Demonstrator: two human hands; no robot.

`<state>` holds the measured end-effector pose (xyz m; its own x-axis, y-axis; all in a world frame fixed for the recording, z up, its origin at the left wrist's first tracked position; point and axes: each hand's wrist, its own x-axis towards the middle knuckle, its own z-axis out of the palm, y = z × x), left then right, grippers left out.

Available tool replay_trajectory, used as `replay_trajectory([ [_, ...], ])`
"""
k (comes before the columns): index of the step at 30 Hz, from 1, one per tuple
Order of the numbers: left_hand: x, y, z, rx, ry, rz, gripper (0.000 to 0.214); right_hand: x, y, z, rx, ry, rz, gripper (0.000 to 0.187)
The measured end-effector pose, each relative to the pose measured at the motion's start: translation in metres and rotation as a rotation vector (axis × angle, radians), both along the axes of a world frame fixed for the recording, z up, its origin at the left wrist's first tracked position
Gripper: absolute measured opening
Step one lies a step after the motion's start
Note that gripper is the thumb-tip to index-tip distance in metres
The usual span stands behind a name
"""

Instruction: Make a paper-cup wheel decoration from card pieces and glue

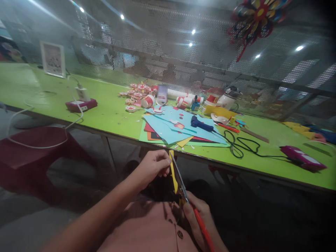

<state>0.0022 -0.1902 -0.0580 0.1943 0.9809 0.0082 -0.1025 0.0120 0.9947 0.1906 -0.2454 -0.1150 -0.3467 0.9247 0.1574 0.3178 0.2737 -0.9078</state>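
My left hand (154, 167) is closed in a pinch on the top of a narrow yellow paper strip (173, 173), held upright in front of my lap, below the table edge. My right hand (201, 220) grips red-handled scissors (183, 189); their blades run up along the strip and touch it. Both hands are below the green table (110, 112). On the table just beyond lies a stack of coloured paper sheets (173, 131), light blue on top, with a blue glue gun (201, 124) resting on it.
The glue gun's black cable (241, 145) runs right to a pink power strip (301, 157). Paper cups and red-and-white cutouts (139, 92) crowd the back. A charger on a pink box (81, 101) sits left, a red stool (34, 154) below it, and a perforated metal screen behind.
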Motion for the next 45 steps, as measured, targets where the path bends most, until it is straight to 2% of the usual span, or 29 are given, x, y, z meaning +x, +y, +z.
replay_trajectory([
  [18, 0.0, -0.003, 0.0, 0.002, -0.016, -0.02, 0.017, 0.0, 0.003, 0.002, 0.08, -0.017, 0.023, 0.039],
  [28, -0.003, -0.004, -0.003, -0.023, -0.046, -0.06, 0.016, 0.0, -0.001, 0.003, 0.014, -0.004, 0.019, 0.041],
  [35, -0.005, -0.005, -0.003, -0.018, -0.05, -0.073, 0.017, 0.004, 0.0, -0.002, -0.046, 0.025, -0.081, 0.042],
  [37, -0.005, -0.006, -0.002, 0.005, -0.056, -0.079, 0.018, 0.004, 0.001, 0.003, -0.011, 0.029, -0.134, 0.04],
  [40, -0.006, -0.007, 0.0, 0.032, -0.079, -0.067, 0.021, 0.003, 0.006, 0.019, 0.033, 0.025, -0.192, 0.036],
  [43, -0.006, -0.009, 0.002, 0.046, -0.127, -0.032, 0.022, -0.001, 0.011, 0.041, -0.067, 0.045, -0.188, 0.033],
  [45, -0.006, -0.01, 0.004, 0.075, -0.154, -0.002, 0.021, -0.005, 0.014, 0.055, -0.148, 0.138, -0.126, 0.03],
])
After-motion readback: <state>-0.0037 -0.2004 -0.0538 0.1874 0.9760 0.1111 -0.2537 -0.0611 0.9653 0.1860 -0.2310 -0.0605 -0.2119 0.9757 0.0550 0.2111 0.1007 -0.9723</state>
